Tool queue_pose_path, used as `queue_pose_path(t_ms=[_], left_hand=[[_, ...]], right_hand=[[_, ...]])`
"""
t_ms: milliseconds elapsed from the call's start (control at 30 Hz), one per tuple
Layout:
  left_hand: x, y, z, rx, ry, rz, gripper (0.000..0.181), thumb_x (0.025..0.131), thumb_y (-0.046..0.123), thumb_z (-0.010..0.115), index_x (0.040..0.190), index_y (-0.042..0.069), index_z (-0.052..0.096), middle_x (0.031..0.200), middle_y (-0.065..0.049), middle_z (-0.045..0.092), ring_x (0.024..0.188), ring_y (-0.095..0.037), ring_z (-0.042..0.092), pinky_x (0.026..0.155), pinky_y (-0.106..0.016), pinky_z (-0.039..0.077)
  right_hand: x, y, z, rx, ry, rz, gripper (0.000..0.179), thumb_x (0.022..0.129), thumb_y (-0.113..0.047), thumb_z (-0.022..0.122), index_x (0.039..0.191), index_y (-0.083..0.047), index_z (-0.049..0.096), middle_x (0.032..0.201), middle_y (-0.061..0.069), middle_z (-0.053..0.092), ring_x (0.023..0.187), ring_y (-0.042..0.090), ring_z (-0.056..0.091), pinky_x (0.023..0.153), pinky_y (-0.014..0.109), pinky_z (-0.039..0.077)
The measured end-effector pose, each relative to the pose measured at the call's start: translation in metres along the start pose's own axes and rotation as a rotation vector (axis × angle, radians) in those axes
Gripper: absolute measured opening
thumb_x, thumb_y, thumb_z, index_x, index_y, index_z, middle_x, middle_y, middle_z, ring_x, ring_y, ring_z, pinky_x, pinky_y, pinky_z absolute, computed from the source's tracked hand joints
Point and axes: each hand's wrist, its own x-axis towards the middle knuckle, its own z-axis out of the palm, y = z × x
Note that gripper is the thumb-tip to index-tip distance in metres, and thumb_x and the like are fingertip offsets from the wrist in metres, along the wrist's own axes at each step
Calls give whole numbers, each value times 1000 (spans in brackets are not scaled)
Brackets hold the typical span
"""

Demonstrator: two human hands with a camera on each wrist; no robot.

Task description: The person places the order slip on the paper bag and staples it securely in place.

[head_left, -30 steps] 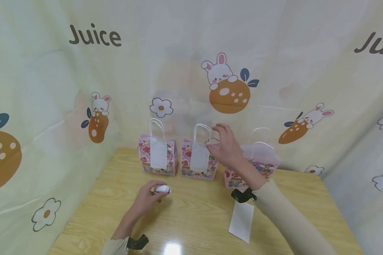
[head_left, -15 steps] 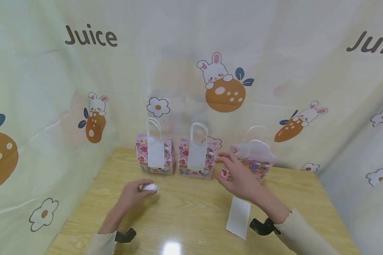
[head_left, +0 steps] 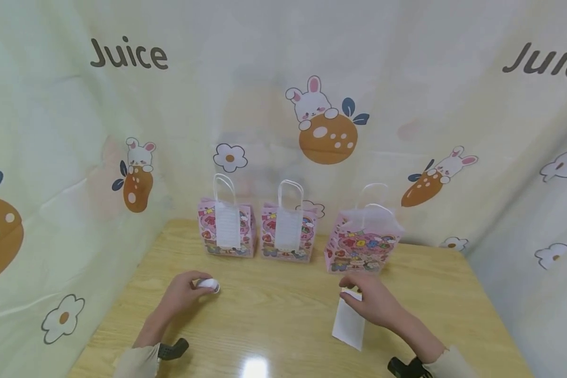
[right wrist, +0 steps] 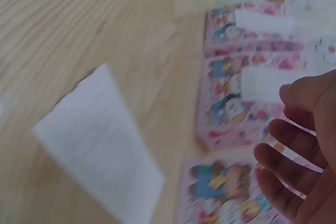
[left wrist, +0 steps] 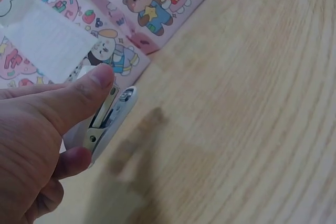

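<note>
My left hand (head_left: 181, 294) grips a small white stapler (left wrist: 125, 111) above the left part of the table, thumb on one side and fingers on the other. The stapler's metal parts show in the left wrist view. My right hand (head_left: 375, 302), its fingers bent loosely with nothing between them, hovers over the top end of a lined white paper slip (head_left: 349, 324) lying on the wooden table. A pink cartoon paper bag (head_left: 364, 252) with white handles stands just behind that hand, with no slip on its front.
Two similar bags stand further left, a middle bag (head_left: 268, 236) and a left bag (head_left: 208, 226), each with a white slip across its front. Behind them hangs a curtain (head_left: 255, 94) printed with rabbits and oranges. The wooden table (head_left: 264, 315) stretches in front.
My right hand has come away from the middle bag, down and toward me, to the loose slip. My left hand has drawn back leftward with the stapler.
</note>
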Motion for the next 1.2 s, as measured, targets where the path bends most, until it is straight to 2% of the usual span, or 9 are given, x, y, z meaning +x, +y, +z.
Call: queue_pose_path(t_ms=[133, 267, 467, 667, 867, 1033, 1100, 1200], left_hand=[[-1, -3, 0, -20, -12, -31, 32, 71, 32, 85, 98, 18, 75, 97, 2, 70, 66, -12, 53, 59, -26, 45], [-4, -8, 1, -23, -30, -53, 33, 71, 30, 86, 99, 16, 75, 97, 1, 70, 67, -11, 54, 61, -26, 45], [-7, -13, 4, 0, -8, -71, 33, 71, 29, 86, 99, 16, 75, 102, -2, 70, 83, -12, 60, 73, -30, 49], [-8, -13, 7, -8, -1, -48, 34, 72, 29, 86, 100, 13, 75, 104, -5, 71, 92, -18, 62, 79, -36, 51], [-12, -9, 0, 9, 2, -81, 51, 71, 38, 86, 113, 12, 72, 114, -7, 68, 99, -22, 61, 85, -42, 49], [-17, 4, -12, 44, 58, -129, 57, 75, 48, 81, 118, 13, 69, 119, -7, 65, 74, -19, 63, 66, -36, 52], [-18, 13, -14, 33, 61, -131, 52, 78, 47, 78, 115, 12, 70, 115, -6, 66, 60, -15, 58, 54, -31, 48], [-21, 29, -14, -4, 40, -113, 41, 82, 45, 76, 108, 13, 73, 104, 0, 69, 58, -12, 55, 50, -28, 45]], right_hand=[[-10, 17, 9, 31, -15, 61, 6, 89, -11, 70, 95, -12, 69, 90, -8, 65, 85, 14, 63, 68, 36, 53], [-23, 35, 19, 72, -15, 160, 4, 90, -10, 69, 94, -10, 69, 88, -9, 66, 82, 11, 63, 66, 30, 51], [-39, 63, 32, 97, 42, 280, 7, 89, -10, 70, 96, -8, 68, 91, -3, 66, 85, 17, 62, 70, 31, 52], [-51, 86, 40, 63, 87, 390, 17, 86, -13, 73, 101, -6, 68, 98, 4, 66, 88, 20, 62, 76, 40, 52], [-52, 98, 45, 47, 90, 436, 34, 85, -23, 76, 111, -2, 68, 101, 6, 66, 81, 15, 56, 70, 35, 48], [-48, 102, 48, 27, 109, 446, 37, 83, -26, 78, 109, -1, 69, 96, 5, 66, 82, 17, 58, 72, 38, 49], [-47, 102, 49, 30, 103, 464, 36, 83, -25, 78, 108, -1, 70, 89, 2, 65, 79, 17, 58, 72, 38, 49], [-46, 102, 50, 33, 91, 495, 32, 83, -22, 77, 107, -1, 71, 83, -2, 64, 77, 15, 58, 71, 38, 50]])
